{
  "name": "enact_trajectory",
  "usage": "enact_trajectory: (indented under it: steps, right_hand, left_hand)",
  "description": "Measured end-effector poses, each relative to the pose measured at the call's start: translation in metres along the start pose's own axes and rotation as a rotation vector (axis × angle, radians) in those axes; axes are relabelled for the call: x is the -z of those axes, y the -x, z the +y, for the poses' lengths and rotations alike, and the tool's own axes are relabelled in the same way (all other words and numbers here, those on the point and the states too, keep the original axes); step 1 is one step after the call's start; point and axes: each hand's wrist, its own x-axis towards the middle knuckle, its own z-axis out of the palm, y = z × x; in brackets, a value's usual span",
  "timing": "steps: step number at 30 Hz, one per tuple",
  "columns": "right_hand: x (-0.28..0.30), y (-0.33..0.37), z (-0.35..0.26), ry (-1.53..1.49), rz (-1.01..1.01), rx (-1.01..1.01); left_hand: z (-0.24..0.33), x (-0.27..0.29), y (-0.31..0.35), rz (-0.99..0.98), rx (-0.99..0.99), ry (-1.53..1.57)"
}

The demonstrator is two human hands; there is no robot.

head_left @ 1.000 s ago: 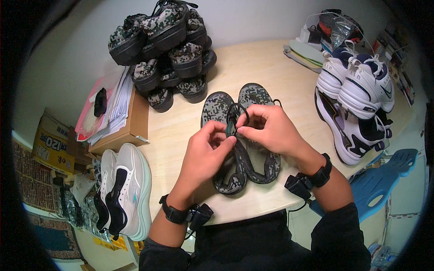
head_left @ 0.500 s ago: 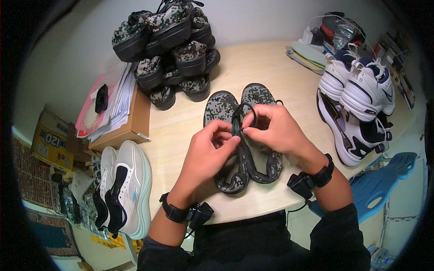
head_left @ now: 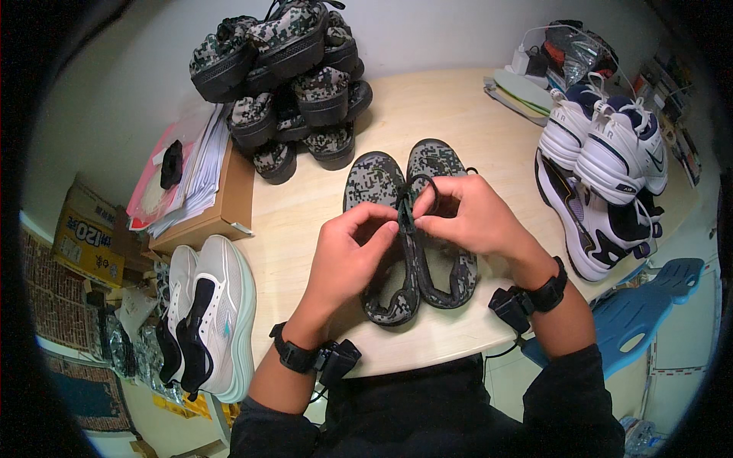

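Observation:
A pair of grey-and-black camouflage shoes, the left shoe (head_left: pixel 372 179) and the right shoe (head_left: pixel 437 162), lies side by side on the table, toes pointing away from me. A black shoelace (head_left: pixel 435 200) loops up where their inner edges meet. My left hand (head_left: pixel 353 248) is closed in a pinch at that spot, thumb and index finger on the lace by the eyelet edge. From the other side, my right hand (head_left: pixel 466 214) pinches the lace too, its loop rising over the fingers. The exact grip of the fingertips is partly hidden.
Several camouflage shoes (head_left: pixel 321 95) are stacked at the back left, beside a cardboard box (head_left: pixel 233 200) bearing papers. White-and-grey sneakers (head_left: pixel 221 320) stand at the left edge. White sneakers (head_left: pixel 611 156) are piled on the right, near a blue chair (head_left: pixel 649 305).
Both hands stay at the lace between the shoes. The left thumb and fingers have shifted slightly, and the lace loop over the right fingers has changed shape a little.

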Motion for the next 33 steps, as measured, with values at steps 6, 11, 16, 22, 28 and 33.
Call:
enact_trajectory:
  steps: [6, 11, 16, 22, 28, 33]
  right_hand:
    - [0.001, 0.001, 0.001, 0.037, 0.009, 0.032]
    - [0.0, 0.001, -0.005, 0.006, -0.017, -0.008]
    - [0.002, 0.003, -0.009, 0.004, -0.022, -0.043]
    - [-0.001, -0.001, -0.004, -0.027, -0.026, -0.049]
    - [0.006, 0.0, -0.001, -0.185, -0.059, -0.053]
    - [0.01, -0.001, 0.01, -0.579, -0.095, 0.108]
  left_hand:
    - [0.001, -0.006, 0.001, 0.04, -0.005, -0.003]
    - [-0.004, -0.003, 0.0, 0.04, 0.024, 0.031]
    - [-0.002, -0.005, -0.001, 0.029, -0.006, 0.01]
    - [-0.004, -0.004, -0.003, 0.028, -0.035, 0.099]
    - [0.002, -0.004, -0.002, 0.061, -0.053, -0.015]
    - [-0.004, 0.01, -0.009, 0.154, -0.139, 0.431]
